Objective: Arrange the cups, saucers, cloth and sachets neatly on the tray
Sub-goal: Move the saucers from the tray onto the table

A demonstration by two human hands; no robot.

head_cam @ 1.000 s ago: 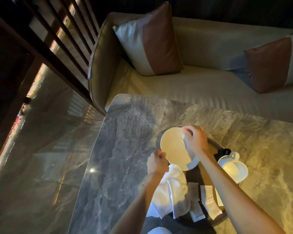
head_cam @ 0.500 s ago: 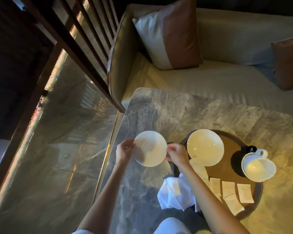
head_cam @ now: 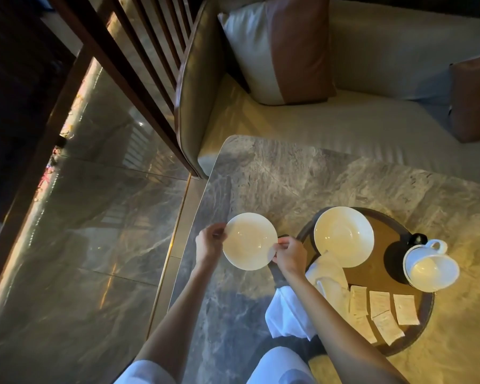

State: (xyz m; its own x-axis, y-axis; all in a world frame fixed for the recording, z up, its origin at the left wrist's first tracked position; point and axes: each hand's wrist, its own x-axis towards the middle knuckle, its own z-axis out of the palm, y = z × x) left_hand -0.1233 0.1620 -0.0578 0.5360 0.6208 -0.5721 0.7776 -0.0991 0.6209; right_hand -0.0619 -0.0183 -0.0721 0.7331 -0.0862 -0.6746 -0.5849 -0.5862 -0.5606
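A white saucer [head_cam: 249, 241] is held over the marble table, left of the round dark tray [head_cam: 421, 325]. My left hand [head_cam: 209, 243] pinches its left rim and my right hand [head_cam: 290, 254] pinches its right rim. A second white saucer [head_cam: 343, 236] lies on the tray's far left part. A white cup [head_cam: 431, 268] stands at the tray's right edge, its handle pointing away. A crumpled white cloth [head_cam: 311, 303] hangs over the tray's near left rim, partly behind my right forearm. Several paper sachets [head_cam: 380, 309] lie along the tray's near side.
The marble table [head_cam: 288, 176] ends at its left edge beside my left hand, above a glossy floor [head_cam: 81, 245]. Behind the table stands a sofa [head_cam: 344, 120] with two cushions. A small black object [head_cam: 417, 239] sits behind the cup.
One second ago both saucers were over the tray in my right hand. One saucer now lies on the tray and both hands hold the other to the tray's left.
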